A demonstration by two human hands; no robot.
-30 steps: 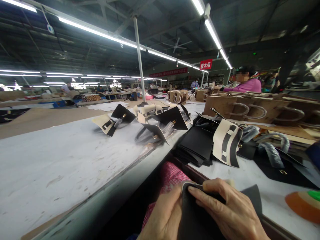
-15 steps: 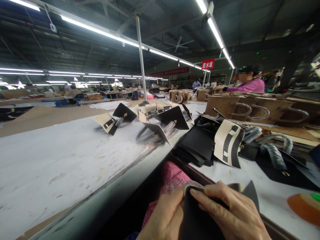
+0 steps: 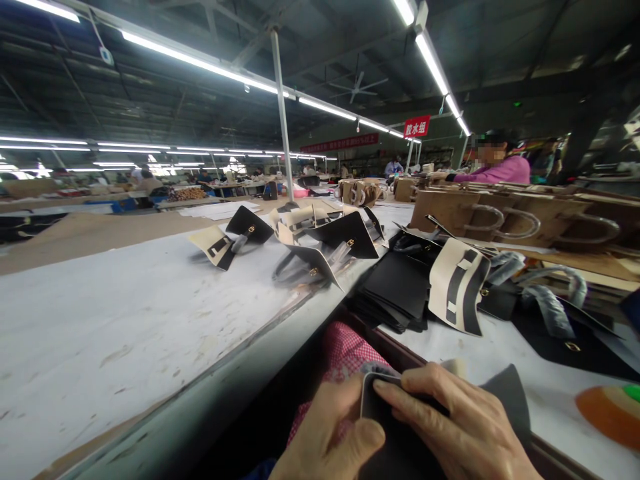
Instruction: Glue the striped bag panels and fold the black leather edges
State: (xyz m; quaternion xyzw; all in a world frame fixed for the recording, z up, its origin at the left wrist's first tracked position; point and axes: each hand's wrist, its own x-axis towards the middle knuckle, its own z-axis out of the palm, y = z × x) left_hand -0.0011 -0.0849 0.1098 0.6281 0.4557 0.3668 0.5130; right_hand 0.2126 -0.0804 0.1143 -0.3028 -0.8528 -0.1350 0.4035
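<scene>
Low in the view, a black leather-like panel [image 3: 397,450] with a pale edge lies between my hands. My left hand [image 3: 327,437] grips its left edge, thumb on the black face and fingers partly hidden behind. Across the panel's top edge, my right hand [image 3: 463,423] presses with bent fingers; its thumb is hidden. A grey flap [image 3: 513,400] shows beyond the right hand; I cannot tell whether it belongs to the same piece. Pink checked cloth [image 3: 347,347] covers my lap behind the panel.
Black sheets [image 3: 395,290] are stacked on the right table, beside a cream-and-black panel [image 3: 456,287] and wrapped handles [image 3: 550,310]. More handled pieces [image 3: 345,237] lie on the white left table [image 3: 125,333]. Brown handled bags [image 3: 445,210] stand behind. A person in purple [image 3: 495,170] is at the far right.
My left thumb has moved onto the panel's black face, near its left edge. The panel's top corner has shifted slightly left, and the right hand has moved slightly with it.
</scene>
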